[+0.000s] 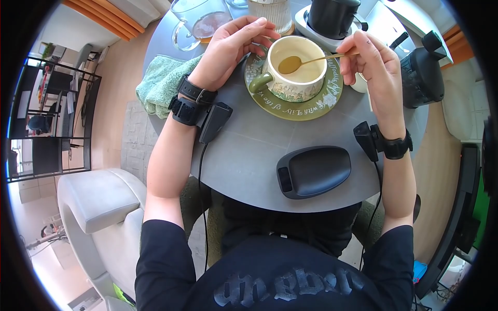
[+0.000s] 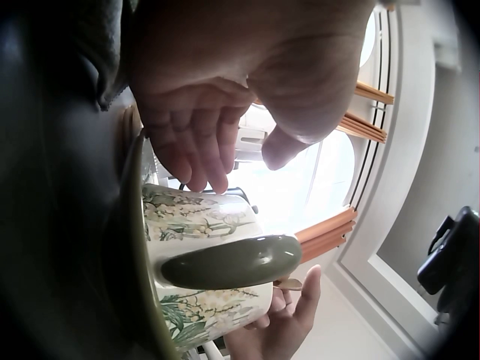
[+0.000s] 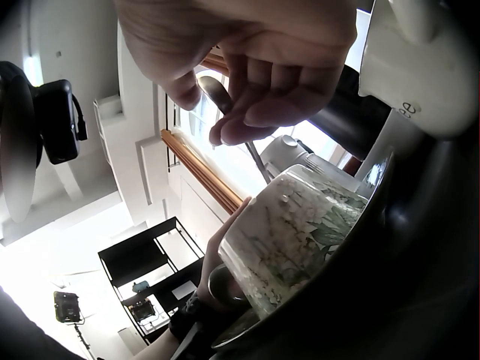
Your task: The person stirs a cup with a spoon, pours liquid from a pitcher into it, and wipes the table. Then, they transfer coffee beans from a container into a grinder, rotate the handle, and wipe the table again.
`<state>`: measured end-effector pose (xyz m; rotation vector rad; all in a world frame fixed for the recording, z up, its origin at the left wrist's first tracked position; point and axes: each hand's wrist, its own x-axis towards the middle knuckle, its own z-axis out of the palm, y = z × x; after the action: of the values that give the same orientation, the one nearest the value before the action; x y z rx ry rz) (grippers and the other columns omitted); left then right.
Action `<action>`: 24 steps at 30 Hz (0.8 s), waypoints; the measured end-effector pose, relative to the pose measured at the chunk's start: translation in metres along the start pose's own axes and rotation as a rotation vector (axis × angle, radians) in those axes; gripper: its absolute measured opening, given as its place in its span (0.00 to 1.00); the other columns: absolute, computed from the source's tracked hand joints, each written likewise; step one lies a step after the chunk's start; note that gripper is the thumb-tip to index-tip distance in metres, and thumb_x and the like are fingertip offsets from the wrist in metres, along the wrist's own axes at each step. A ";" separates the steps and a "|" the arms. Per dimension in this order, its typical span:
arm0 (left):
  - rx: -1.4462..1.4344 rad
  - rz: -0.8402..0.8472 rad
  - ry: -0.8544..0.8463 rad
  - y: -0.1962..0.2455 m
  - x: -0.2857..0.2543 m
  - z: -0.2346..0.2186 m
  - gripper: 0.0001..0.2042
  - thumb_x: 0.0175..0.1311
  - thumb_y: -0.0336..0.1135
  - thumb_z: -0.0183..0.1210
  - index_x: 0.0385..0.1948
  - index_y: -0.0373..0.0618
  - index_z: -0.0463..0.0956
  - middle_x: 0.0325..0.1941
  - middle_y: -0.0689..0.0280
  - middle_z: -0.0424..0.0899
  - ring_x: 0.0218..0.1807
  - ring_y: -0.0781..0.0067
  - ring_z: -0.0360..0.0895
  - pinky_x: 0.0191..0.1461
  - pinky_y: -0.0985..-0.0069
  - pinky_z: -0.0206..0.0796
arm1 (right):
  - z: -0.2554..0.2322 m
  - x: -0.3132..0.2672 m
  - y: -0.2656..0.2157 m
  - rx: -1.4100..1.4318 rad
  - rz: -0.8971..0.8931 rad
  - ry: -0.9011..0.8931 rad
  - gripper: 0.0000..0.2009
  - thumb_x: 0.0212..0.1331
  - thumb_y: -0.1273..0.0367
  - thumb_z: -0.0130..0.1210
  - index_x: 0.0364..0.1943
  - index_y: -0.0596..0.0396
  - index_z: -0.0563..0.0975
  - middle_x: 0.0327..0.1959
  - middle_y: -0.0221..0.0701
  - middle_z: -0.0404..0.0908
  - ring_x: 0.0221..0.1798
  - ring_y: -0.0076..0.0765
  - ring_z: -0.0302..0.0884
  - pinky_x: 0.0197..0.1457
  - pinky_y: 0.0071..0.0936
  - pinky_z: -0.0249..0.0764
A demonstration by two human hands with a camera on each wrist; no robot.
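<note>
Two bare hands work over a round grey table point(image 1: 249, 155). Nearest the person, a dark oval case point(image 1: 314, 171) lies near the table's edge. Beyond it stands a green saucer point(image 1: 290, 109) with lettering round its rim, and on it a floral cup point(image 1: 293, 70) with a green handle point(image 1: 259, 82), holding a pale creamy drink.

The right hand point(image 1: 373, 67) pinches the thin handle of a gold spoon point(image 1: 298, 63) between thumb and fingertips; the bowl of the spoon lies over the cup, filled with liquid. The left hand point(image 1: 228, 49) rests at the far left rim of the saucer, fingers loosely bent, gripping nothing; the left wrist view shows its fingertips point(image 2: 199, 161) just above the cup's rim.

A green towel point(image 1: 163, 83) lies bunched left of the saucer. Farther back stand a glass mug point(image 1: 199, 26) of amber drink, a ribbed glass jar point(image 1: 270, 13), a black pot on a white base point(image 1: 332, 18), and a black grinder point(image 1: 423, 67) at the right.
</note>
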<state>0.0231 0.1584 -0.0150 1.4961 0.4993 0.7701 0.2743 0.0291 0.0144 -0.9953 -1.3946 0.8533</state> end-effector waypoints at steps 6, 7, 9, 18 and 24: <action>0.005 0.012 -0.006 -0.001 0.000 0.000 0.19 0.79 0.44 0.49 0.56 0.37 0.77 0.50 0.60 0.85 0.50 0.74 0.80 0.57 0.76 0.71 | -0.001 0.001 0.002 0.014 0.002 -0.021 0.17 0.76 0.58 0.48 0.41 0.56 0.84 0.23 0.25 0.82 0.22 0.15 0.76 0.27 0.13 0.70; 0.010 0.009 0.002 -0.001 -0.001 0.000 0.19 0.79 0.44 0.49 0.56 0.37 0.77 0.50 0.60 0.85 0.50 0.74 0.80 0.57 0.76 0.71 | -0.001 0.001 0.003 0.015 0.000 -0.026 0.17 0.77 0.59 0.48 0.42 0.56 0.84 0.24 0.25 0.82 0.23 0.15 0.76 0.27 0.13 0.71; 0.008 0.013 -0.006 -0.001 0.000 -0.001 0.19 0.79 0.43 0.49 0.56 0.38 0.77 0.50 0.60 0.85 0.50 0.74 0.80 0.57 0.76 0.71 | -0.002 0.001 0.004 0.025 0.000 -0.039 0.17 0.77 0.60 0.47 0.43 0.56 0.84 0.24 0.26 0.82 0.23 0.15 0.76 0.28 0.13 0.71; 0.007 0.011 -0.007 -0.002 0.001 -0.001 0.18 0.79 0.43 0.50 0.56 0.38 0.77 0.50 0.61 0.85 0.50 0.75 0.80 0.56 0.76 0.71 | -0.005 0.001 0.005 0.022 -0.015 -0.046 0.18 0.78 0.61 0.42 0.46 0.56 0.83 0.24 0.25 0.81 0.24 0.15 0.76 0.28 0.13 0.72; 0.004 0.005 -0.012 -0.002 -0.001 -0.001 0.18 0.78 0.44 0.50 0.56 0.38 0.77 0.50 0.60 0.85 0.51 0.75 0.80 0.56 0.76 0.70 | -0.004 0.000 0.002 0.025 0.019 -0.051 0.18 0.78 0.61 0.42 0.49 0.59 0.81 0.25 0.26 0.78 0.24 0.16 0.72 0.30 0.15 0.68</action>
<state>0.0222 0.1584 -0.0175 1.5056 0.4885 0.7642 0.2784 0.0298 0.0131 -0.9747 -1.4167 0.9135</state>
